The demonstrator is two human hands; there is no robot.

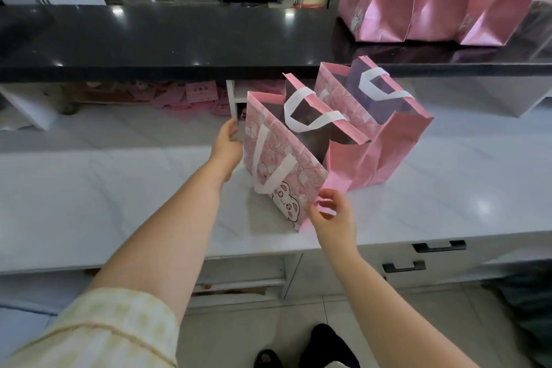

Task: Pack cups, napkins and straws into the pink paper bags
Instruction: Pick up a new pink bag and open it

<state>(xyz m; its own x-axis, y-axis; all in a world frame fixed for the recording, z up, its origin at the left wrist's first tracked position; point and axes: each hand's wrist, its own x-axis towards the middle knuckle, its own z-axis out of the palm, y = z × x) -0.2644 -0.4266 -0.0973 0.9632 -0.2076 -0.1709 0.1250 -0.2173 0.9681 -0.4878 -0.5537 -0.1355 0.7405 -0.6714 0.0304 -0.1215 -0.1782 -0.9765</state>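
near pink bag [283, 158] stands open on bench [119, 188], touching second pink bag [391, 140] | my left hand [228, 140] relaxed against its far edge | my right hand [331, 215] curled at near corner, pinch unclear | likely steadying it upright for filling | cups, napkins, straws unseen

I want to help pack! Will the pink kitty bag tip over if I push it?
Probably: the kitty bag stands tall on a narrow base and shows nothing inside, so likely light and tippy. Its paper sides would likely crumple if squeezed.
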